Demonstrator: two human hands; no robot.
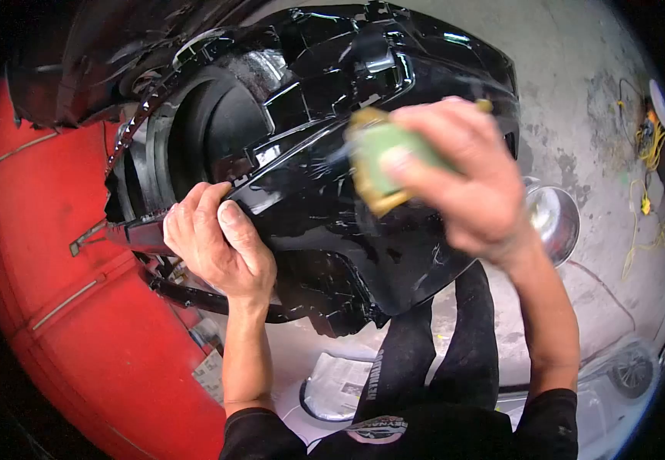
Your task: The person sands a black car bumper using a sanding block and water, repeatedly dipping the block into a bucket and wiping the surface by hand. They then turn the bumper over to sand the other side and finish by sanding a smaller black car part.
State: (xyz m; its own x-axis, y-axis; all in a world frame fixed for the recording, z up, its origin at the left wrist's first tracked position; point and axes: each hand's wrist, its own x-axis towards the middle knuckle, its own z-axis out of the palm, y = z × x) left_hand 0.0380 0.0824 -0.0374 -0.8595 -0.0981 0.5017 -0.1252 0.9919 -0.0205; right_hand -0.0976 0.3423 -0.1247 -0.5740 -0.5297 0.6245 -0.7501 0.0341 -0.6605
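A large glossy black car part, looking like a bumper, lies across the middle of the view with wet-looking streaks on its surface. My left hand grips its lower left edge, fingers curled over the rim beside a round dark opening. Over the right half of the part, my right hand holds a green and yellow sponge-like pad. Motion blurs the hand and pad; whether the pad touches the surface I cannot tell.
A round metal bowl stands on the grey floor at the right. Yellow cords lie farther right. Red panels fill the left. Below are a newspaper and my legs; a silver car shows at lower right.
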